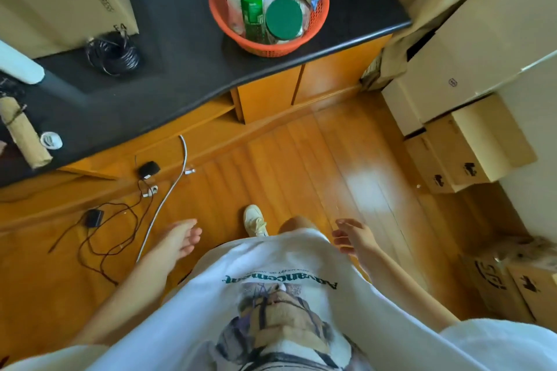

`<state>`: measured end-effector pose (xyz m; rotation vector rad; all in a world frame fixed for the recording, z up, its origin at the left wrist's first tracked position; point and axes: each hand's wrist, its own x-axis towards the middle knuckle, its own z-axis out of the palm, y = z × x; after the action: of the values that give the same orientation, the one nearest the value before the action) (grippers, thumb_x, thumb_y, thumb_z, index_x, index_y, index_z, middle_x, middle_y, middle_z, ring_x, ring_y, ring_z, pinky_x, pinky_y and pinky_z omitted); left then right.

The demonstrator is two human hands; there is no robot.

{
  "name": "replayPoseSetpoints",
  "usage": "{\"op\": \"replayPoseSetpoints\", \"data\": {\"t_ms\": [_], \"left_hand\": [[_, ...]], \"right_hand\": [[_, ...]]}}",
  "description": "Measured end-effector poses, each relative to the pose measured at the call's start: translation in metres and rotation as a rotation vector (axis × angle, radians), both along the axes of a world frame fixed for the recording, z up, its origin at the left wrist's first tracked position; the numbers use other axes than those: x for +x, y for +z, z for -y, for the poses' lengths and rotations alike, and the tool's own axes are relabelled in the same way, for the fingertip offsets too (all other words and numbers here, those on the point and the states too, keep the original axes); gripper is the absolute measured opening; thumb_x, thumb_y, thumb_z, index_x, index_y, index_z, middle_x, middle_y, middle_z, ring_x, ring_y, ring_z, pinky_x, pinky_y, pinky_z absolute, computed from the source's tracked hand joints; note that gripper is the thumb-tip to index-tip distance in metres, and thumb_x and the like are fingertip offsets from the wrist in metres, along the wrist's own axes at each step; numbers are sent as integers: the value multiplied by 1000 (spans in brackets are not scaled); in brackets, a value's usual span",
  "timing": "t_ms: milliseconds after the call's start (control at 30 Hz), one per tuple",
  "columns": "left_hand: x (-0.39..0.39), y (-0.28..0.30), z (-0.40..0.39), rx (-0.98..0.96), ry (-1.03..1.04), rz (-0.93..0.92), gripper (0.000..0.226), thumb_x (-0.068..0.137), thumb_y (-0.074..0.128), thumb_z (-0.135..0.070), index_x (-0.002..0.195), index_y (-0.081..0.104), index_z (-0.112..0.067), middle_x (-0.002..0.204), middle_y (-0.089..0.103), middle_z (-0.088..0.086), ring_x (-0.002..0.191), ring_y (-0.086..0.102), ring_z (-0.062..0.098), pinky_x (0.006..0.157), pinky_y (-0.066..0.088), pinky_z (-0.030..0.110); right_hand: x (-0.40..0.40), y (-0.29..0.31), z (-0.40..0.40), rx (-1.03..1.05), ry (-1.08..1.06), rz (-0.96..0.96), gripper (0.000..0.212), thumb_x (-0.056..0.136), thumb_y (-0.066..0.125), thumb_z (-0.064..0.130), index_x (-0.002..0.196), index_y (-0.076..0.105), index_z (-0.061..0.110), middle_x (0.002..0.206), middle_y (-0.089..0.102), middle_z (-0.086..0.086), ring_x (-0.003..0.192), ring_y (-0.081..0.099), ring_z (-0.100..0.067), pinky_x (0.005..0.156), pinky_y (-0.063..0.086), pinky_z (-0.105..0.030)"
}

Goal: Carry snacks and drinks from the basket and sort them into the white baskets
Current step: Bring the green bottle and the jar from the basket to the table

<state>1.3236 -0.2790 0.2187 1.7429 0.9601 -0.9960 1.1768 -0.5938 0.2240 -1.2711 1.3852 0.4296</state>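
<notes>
On the dark tabletop [180, 24] stands the orange basket [304, 42], its bottles and snack packets cut off by the upper edge. Well below, left hand [177, 239] and right hand [354, 238] hang loosely open, empty. White baskets lie out of view.

Basket [322, 6]: orange-red mesh. Bottle [251, 0]: green, yellow cap. Jar lid [284, 18]: dark green. Tabletop [180, 39]: black. Floor [301, 166]: orange-brown wood. Boxes [482, 48]: tan cardboard. Shirt [271, 256]: white, teal lettering.
</notes>
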Motion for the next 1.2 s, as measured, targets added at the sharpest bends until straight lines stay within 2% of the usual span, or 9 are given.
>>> {"op": "replayPoseSetpoints", "data": {"t_ms": [67, 300, 500, 633, 800, 867, 933, 1033, 1200], "left_hand": [[38, 6, 28, 1, -74, 43, 14, 95, 52, -20, 106, 59, -15, 94, 63, 6, 81, 57, 16, 64, 44, 24], [136, 12, 118, -135, -181, 73, 10, 94, 54, -19, 99, 62, -17, 83, 63, 3, 69, 56, 12, 56, 41, 21], [193, 11, 148, -163, -118, 53, 13, 95, 50, -17, 89, 60, -21, 76, 63, 1, 63, 57, 12, 41, 43, 15], [229, 12, 150, -61, 49, -7, 10, 93, 54, -21, 86, 60, -15, 75, 62, 5, 62, 57, 17, 52, 46, 25], [264, 17, 163, -52, 261, 29, 18, 95, 52, -21, 107, 59, -12, 81, 62, 2, 71, 56, 14, 61, 43, 26], [282, 22, 177, -92, 333, 87, 22, 95, 50, -17, 115, 58, -12, 82, 62, 2, 70, 55, 13, 61, 42, 26], [304, 28, 196, -136, 388, 146, 28, 94, 51, -10, 121, 56, -7, 87, 63, 7, 73, 57, 15, 63, 43, 26], [341, 31, 229, -163, 311, 228, 42, 88, 57, 1, 128, 49, -8, 120, 58, 16, 102, 57, 21, 80, 48, 33], [387, 12, 282, -245, 186, 331, 70, 79, 69, -2, 138, 34, -16, 138, 41, 6, 124, 43, 17, 97, 42, 34]], "right_hand": [[14, -3, 5, -8, -55, -40, 14, 91, 50, 11, 81, 58, 18, 64, 57, -6, 37, 53, -7, 51, 33, -21], [71, -20, 47, -47, -114, -174, 10, 90, 50, 9, 92, 58, 13, 66, 57, -5, 55, 53, -17, 53, 38, -24], [171, -24, 108, -39, -66, -162, 9, 88, 51, 9, 93, 59, 11, 65, 57, -8, 57, 54, -21, 52, 40, -24], [261, -20, 142, -52, 24, -107, 15, 87, 50, 7, 94, 62, 9, 63, 57, -9, 54, 51, -22, 51, 40, -25], [378, -7, 157, -135, 361, 40, 23, 86, 50, 5, 107, 60, 3, 69, 59, -10, 57, 53, -21, 57, 41, -27], [412, -1, 158, -319, 644, 89, 37, 80, 55, 3, 116, 58, 6, 95, 63, -15, 84, 59, -30, 73, 43, -30], [437, 2, 161, -477, 895, 171, 56, 73, 60, 0, 127, 48, 9, 121, 53, -15, 111, 50, -31, 87, 42, -33], [463, -3, 166, -550, 1105, 241, 84, 67, 71, 5, 140, 31, 15, 139, 36, -12, 127, 37, -31, 100, 39, -39], [481, -25, 172, -582, 1225, 273, 108, 60, 83, 23, 146, 18, 21, 147, 24, -9, 135, 29, -29, 106, 36, -44]]}}
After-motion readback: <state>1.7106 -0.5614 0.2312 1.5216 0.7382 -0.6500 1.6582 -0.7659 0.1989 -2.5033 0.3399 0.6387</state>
